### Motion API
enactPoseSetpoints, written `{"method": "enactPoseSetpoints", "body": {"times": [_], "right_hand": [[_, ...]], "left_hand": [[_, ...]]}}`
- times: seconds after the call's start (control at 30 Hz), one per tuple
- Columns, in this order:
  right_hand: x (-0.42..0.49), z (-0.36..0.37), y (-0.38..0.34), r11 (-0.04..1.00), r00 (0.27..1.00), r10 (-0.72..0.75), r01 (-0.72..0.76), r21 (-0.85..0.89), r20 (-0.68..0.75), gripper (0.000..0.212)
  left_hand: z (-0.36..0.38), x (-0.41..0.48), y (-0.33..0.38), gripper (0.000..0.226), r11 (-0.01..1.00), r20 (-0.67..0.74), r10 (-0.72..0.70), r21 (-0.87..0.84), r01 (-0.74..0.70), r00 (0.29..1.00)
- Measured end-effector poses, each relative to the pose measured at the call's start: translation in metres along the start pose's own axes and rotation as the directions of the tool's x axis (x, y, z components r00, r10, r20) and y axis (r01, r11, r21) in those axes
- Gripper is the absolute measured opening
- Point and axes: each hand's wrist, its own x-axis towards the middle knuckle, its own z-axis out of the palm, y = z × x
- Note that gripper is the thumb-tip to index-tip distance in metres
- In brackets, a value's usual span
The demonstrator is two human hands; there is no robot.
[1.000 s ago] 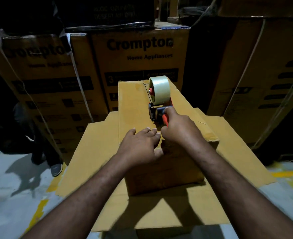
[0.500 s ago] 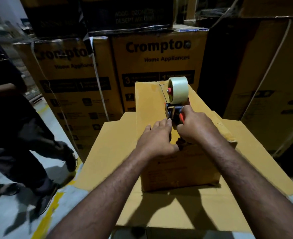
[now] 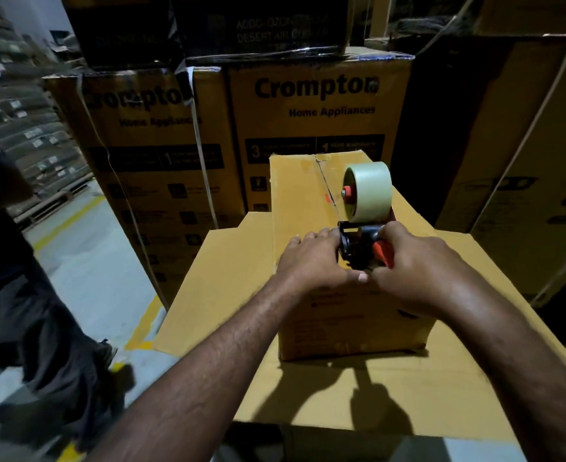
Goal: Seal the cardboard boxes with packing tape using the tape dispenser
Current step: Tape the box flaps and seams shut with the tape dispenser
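Observation:
A narrow brown cardboard box [image 3: 301, 201] lies on a wide flat cardboard sheet [image 3: 221, 295], its top seam running away from me. A tape dispenser [image 3: 361, 241] with a black body, an orange handle and a pale tape roll [image 3: 370, 191] stands on the box top near its front end. My right hand [image 3: 415, 268] grips the orange handle. My left hand [image 3: 315, 258] lies flat on the box top just left of the dispenser, fingers straight, fingertips touching its black frame.
Tall printed Crompton cartons [image 3: 318, 108] stand stacked right behind the box, with more cartons [image 3: 525, 161] at the right. Another person's dark-trousered legs [image 3: 41, 328] stand on the grey floor at the left. Yellow floor lines [image 3: 141, 321] run beside the sheet.
Both hands and the dispenser have moved forward along the box top, away from me. The person at the left has come closer into view.

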Motion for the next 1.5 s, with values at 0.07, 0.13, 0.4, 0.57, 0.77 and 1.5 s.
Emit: {"method": "enactPoseSetpoints", "body": {"times": [0.07, 0.13, 0.4, 0.57, 0.77, 1.5], "right_hand": [[-0.010, 0.000, 0.003, 1.000, 1.000, 0.012, -0.012, 0.028, -0.004, 0.059], [-0.014, 0.000, 0.004, 0.999, 1.000, 0.024, -0.023, 0.044, -0.013, 0.058], [-0.030, -0.003, 0.001, 0.998, 1.000, 0.008, -0.008, 0.057, -0.004, 0.052], [-0.044, -0.006, 0.006, 0.999, 1.000, 0.015, -0.016, 0.047, 0.018, 0.047], [-0.046, -0.007, 0.006, 0.996, 0.999, 0.048, -0.049, 0.073, 0.016, 0.052], [-0.079, 0.001, -0.017, 0.969, 0.987, 0.160, -0.157, 0.188, 0.000, 0.061]], "left_hand": [[-0.002, -0.001, 0.003, 0.097, 1.000, 0.030, -0.003, -0.026, 0.004, 1.000], [-0.006, 0.000, 0.005, 0.100, 0.999, 0.041, -0.015, -0.050, 0.017, 0.999], [-0.014, 0.012, -0.007, 0.115, 0.998, 0.043, -0.056, 0.022, 0.055, 0.997], [-0.010, 0.012, -0.006, 0.107, 0.997, 0.132, 0.058, 0.040, -0.064, 0.990], [-0.021, 0.033, -0.007, 0.132, 0.988, 0.363, 0.108, 0.068, -0.142, 0.926], [-0.024, 0.025, -0.022, 0.074, 0.947, 0.266, 0.315, -0.029, -0.320, 0.911]]}}
